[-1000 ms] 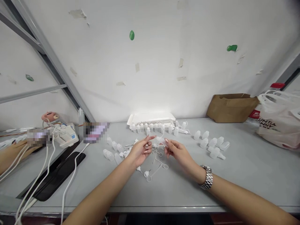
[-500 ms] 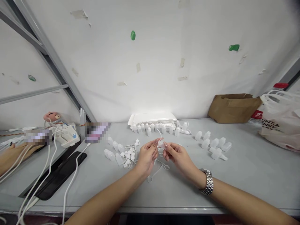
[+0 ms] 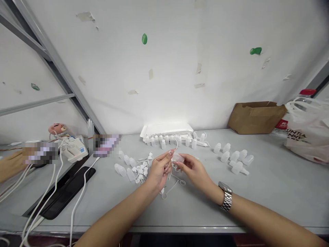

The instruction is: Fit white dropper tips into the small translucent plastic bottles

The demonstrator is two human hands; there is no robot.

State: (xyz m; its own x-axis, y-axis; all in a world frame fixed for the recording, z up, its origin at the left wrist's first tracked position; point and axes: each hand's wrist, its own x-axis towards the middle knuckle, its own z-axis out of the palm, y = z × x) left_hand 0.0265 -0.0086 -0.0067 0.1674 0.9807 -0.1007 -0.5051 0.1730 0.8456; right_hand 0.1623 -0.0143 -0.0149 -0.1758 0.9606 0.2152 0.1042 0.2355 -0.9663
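Observation:
A small translucent squeeze bottle (image 3: 178,157) is held on its side between both hands, above the desk. My right hand (image 3: 194,168) is closed around its right end, thumb below and fingers on top. At its left end, my left hand (image 3: 161,168) pinches the white cap, mostly hidden by the fingers, and a thin white strap (image 3: 176,142) curves up from there. Loose white caps (image 3: 141,170) lie in a heap left of my left hand. White ring straps (image 3: 182,183) lie on the desk under the hands.
Capped small bottles stand in a row before a white tray (image 3: 168,128). Uncapped bottles (image 3: 234,156) are grouped at right, others (image 3: 126,160) at left. A cardboard box (image 3: 253,120) and plastic bag (image 3: 308,137) stand far right. Another person's hand (image 3: 11,164) holds a phone at left, near cables.
The bottle has turned to lie more level, showing more of its body. My right hand has shifted its grip towards the far end. At left, the other person's hand has moved up slightly.

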